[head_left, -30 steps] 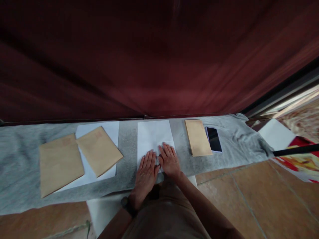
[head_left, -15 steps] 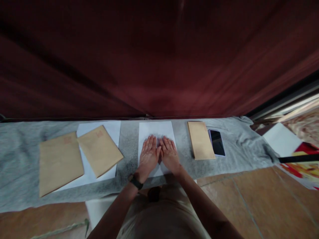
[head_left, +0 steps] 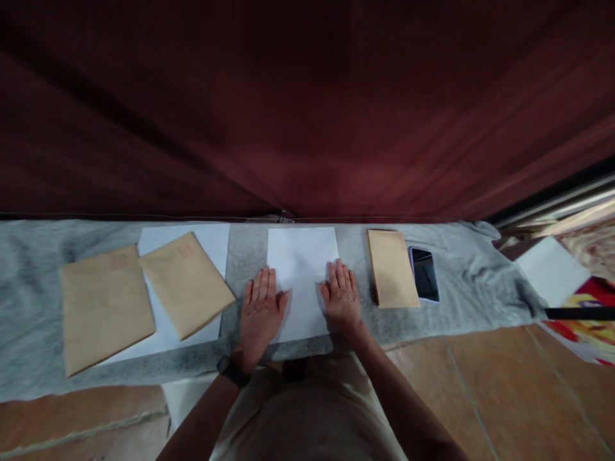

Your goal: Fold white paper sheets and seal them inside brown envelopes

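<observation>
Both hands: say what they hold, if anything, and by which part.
Nothing is held: left hand and right hand rest open, palms down, at opposite edges of the middle white paper.

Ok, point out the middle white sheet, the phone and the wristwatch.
Middle white sheet (head_left: 302, 291), head view, its bare centre.
Phone (head_left: 425, 275), head view, middle of its dark screen.
Wristwatch (head_left: 234, 372), head view, its dark strap.

Stretches long and narrow under a grey cloth (head_left: 247, 246), wrinkled toward the right end. Carries, at left, white paper (head_left: 218, 250) partly covered by a large envelope (head_left: 108, 310) and a smaller envelope (head_left: 187, 285); mid-length, a blank sheet (head_left: 303, 310); farther right, a brown stack (head_left: 394, 269) beside a phone (head_left: 425, 275).
</observation>
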{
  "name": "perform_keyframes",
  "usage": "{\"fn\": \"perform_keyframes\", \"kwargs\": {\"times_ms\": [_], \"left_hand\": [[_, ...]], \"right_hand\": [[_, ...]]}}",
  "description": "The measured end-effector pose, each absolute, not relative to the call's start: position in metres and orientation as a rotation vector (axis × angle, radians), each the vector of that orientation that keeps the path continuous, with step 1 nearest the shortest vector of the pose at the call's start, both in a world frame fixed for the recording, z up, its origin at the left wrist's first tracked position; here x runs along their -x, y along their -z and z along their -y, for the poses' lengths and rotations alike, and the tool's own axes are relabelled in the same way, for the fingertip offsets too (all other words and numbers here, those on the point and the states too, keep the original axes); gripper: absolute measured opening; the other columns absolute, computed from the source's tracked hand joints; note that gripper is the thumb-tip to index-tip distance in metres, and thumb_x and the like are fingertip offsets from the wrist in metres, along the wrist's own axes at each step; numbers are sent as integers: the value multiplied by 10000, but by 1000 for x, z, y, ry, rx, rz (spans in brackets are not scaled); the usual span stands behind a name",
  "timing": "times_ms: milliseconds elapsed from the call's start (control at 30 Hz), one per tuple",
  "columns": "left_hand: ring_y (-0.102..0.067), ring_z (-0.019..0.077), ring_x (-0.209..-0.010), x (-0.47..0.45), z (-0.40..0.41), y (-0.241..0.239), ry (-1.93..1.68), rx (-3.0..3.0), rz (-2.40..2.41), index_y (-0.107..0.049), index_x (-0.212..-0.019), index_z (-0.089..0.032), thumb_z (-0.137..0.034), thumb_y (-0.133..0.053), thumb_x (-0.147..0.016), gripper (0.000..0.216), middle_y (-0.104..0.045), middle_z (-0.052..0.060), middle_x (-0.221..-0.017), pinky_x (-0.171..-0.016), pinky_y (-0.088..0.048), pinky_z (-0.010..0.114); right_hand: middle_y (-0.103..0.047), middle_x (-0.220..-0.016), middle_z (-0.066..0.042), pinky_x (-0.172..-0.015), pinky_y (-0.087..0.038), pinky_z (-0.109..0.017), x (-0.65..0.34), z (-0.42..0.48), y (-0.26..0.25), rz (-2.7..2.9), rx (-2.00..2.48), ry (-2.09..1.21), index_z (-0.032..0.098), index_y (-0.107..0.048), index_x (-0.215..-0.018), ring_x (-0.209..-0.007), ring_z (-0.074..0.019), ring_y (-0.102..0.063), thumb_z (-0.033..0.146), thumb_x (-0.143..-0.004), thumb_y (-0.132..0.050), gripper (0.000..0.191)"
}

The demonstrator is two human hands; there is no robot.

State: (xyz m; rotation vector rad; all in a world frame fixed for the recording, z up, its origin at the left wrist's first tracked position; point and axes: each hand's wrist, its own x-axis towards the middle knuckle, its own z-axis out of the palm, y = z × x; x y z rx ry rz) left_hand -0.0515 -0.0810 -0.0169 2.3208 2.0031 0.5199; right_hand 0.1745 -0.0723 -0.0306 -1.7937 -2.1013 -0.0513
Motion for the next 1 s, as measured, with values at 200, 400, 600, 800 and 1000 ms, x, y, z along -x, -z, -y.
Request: {"fn": "perform_keyframes", "kwargs": {"times_ms": [200, 400, 600, 800, 1000], "left_hand": [[-290, 337, -1578, 59, 124, 11, -493, -2500, -1772, -406, -1595, -126, -485, -453, -1033, 668, -373, 176, -1663, -1285, -232, 559], [-447, 315, -1498, 54, 149, 7, -273, -2640, -1507, -516, -1527, -163, -404, -526, -1004, 576, -499, 138, -1593, -1278, -270, 553], [-411, 380, -1510, 32, 146, -7, 116, -2626, -1604, -533, -1512, -140, -84, -428, -954, 570, -446, 175, -1624, -1146, -440, 630], [-495, 336, -1460, 33, 139, -12, 100, -2620, -1605, -588, -1458, -128, 20, -381, -927, 589, -531, 184, -1561, -1193, -424, 554], [-722, 268, -1152, 68, 144, -35, -174, -2526, -1438, -731, -1122, -169, -62, -470, -952, 330, -763, 131, -1225, -1007, -575, 434]], "right_hand": [[-327, -1676, -222, -1256, -294, -556, -177, 70, 28, 2117, 1808, 3, 61, -370, -1603, -1566, -341, -310, 358, -1096, -417, 590], [-368, -1676, -145, -1279, -259, -551, -186, 98, 20, 2255, 1673, -115, 130, -416, -1588, -1573, -301, -307, 310, -1085, -415, 534], [-411, -1652, -153, -1275, -283, -522, -193, 124, 13, 2387, 1594, -136, 119, -483, -1546, -1540, -294, -375, 285, -1074, -436, 502], [-431, -1639, -159, -1275, -308, -519, -206, 126, 12, 2421, 1504, -248, 133, -466, -1559, -1546, -278, -369, 287, -1066, -485, 517], [-489, -1604, -145, -1276, -326, -525, -242, 144, 7, 2446, 1151, -602, 186, -346, -1626, -1516, -251, -427, 469, -1050, -539, 670]]}}
